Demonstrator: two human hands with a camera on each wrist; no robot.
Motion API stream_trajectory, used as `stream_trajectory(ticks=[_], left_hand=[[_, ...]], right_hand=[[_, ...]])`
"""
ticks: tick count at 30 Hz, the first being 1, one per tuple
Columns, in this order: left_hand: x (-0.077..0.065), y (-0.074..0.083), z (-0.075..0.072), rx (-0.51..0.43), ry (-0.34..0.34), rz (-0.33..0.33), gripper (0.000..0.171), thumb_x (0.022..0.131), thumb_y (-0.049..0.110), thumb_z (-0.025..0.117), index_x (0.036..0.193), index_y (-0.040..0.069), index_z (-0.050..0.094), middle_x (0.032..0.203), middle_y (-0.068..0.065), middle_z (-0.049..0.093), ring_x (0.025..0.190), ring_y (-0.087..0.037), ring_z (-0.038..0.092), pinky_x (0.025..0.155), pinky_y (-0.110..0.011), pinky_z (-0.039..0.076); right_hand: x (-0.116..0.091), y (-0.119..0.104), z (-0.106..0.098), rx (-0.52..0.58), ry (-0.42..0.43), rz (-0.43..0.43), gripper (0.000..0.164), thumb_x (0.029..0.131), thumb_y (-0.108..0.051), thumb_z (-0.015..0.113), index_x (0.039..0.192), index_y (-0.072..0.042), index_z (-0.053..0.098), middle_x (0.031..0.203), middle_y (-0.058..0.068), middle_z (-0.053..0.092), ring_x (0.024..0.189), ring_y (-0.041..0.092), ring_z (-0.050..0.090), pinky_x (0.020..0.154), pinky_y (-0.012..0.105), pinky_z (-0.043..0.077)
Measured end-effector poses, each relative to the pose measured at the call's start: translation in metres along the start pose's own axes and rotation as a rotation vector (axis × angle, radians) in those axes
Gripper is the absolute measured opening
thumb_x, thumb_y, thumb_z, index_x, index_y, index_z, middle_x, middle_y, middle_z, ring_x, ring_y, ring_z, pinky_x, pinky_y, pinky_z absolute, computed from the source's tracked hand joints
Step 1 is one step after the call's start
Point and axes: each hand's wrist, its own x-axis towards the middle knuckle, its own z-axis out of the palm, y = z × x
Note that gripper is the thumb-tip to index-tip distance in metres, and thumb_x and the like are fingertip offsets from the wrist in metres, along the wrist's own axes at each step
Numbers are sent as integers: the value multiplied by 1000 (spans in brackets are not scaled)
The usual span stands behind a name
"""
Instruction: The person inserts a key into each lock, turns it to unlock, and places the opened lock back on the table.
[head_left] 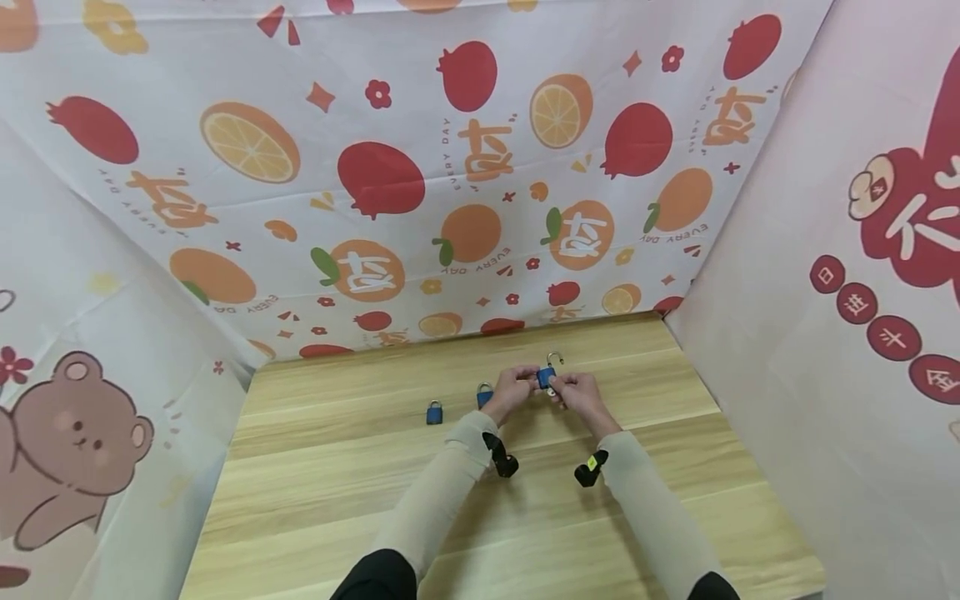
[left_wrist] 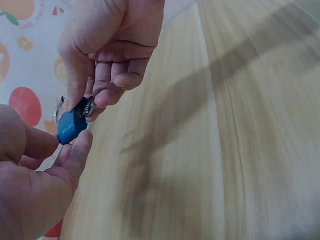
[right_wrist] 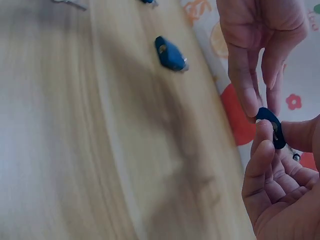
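Head view takes in a wooden table (head_left: 315,500) with a fruit-printed cloth (head_left: 300,208) hanging at its far edge. Right of the middle, toward that edge, the left hand (head_left: 512,390) and right hand (head_left: 583,397) meet on one blue padlock (head_left: 546,377), each pinching it with the fingertips. It lies directly between them, neither hand nearer; its long axis runs away from the person, shackle end far, keyhole end near. Two more padlocks rest to the left: one partly behind the left hand (head_left: 485,396), another (head_left: 434,413) farther out. Smallest are the opened shackle (head_left: 556,358) and a silvery bit (left_wrist: 89,107) at the keyhole end, perhaps a key.
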Motion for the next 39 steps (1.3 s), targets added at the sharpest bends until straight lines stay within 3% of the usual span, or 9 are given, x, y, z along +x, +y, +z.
stream_trajectory(ticks=[5,11,15,20,25,32,39], left_hand=[[5,-9,5,16,16,-46,44,92,-8,51,135,-4,61,126,-22,64,117,-29,60,94,-34,53],[9,-22,9,15,20,-69,47,89,-9,49,136,-6,59,121,-21,64,109,-30,62,95,-41,54],[11,-28,13,16,9,-69,49,88,-10,51,136,-7,58,120,-20,64,109,-30,62,86,-31,53],[13,-31,16,34,19,-65,55,80,-11,53,135,-5,60,123,-21,65,107,-26,59,77,-19,45],[13,-32,17,71,26,-68,57,77,-10,56,134,-5,61,124,-21,66,102,-20,57,78,-19,44],[14,-36,19,149,27,-72,54,80,-7,59,134,-4,61,124,-20,68,110,-22,59,92,-26,47],[17,-43,19,148,3,-87,54,85,-8,55,138,-6,57,128,-23,65,108,-21,57,80,-19,43]], right_hand=[[4,10,4,-23,10,-20,29,98,-14,66,114,11,69,85,14,73,69,17,70,60,27,55],[9,23,7,-93,31,-43,26,98,-14,67,106,9,73,81,18,76,61,13,65,54,23,50],[9,31,7,-109,64,-52,25,98,-13,67,107,9,74,79,17,76,58,13,63,50,21,47],[11,36,8,-57,75,-51,23,96,-13,68,107,7,74,82,20,76,58,15,65,49,21,45],[12,39,8,-49,77,-38,20,96,-12,69,103,7,71,81,19,75,57,15,65,48,21,45],[14,41,7,-81,63,-20,18,96,-12,69,99,5,71,76,16,74,57,12,64,47,21,46],[19,47,7,-134,34,-25,18,97,-12,68,98,6,71,72,11,72,56,9,62,46,21,45]])
